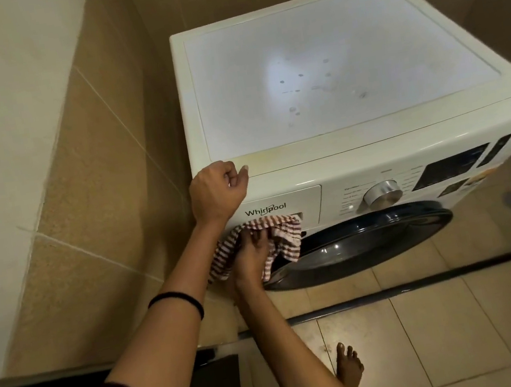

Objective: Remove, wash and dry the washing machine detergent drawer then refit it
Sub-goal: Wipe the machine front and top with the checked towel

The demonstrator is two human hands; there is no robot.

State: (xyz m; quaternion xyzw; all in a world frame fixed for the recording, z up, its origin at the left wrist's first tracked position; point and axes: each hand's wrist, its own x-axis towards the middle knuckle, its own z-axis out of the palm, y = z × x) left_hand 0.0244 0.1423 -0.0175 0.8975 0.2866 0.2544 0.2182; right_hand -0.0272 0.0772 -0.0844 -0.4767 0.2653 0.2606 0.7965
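A white front-loading washing machine (343, 57) stands in a tiled corner. Its detergent drawer front (301, 201), with a brand name on it, sits flush in the top left of the control panel. My left hand (217, 190) rests loosely curled on the machine's top front left corner, holding nothing. My right hand (251, 253) grips a red-and-white striped cloth (281, 229) and presses it against the drawer's handle recess, which the cloth hides.
A chrome dial (381, 192) and dark display (452, 165) lie right of the drawer. The dark round door (371, 242) is below. Beige tiled wall (87, 185) stands close on the left. My bare foot (348, 368) is on the tiled floor. A dark floor strip (426, 280) runs across.
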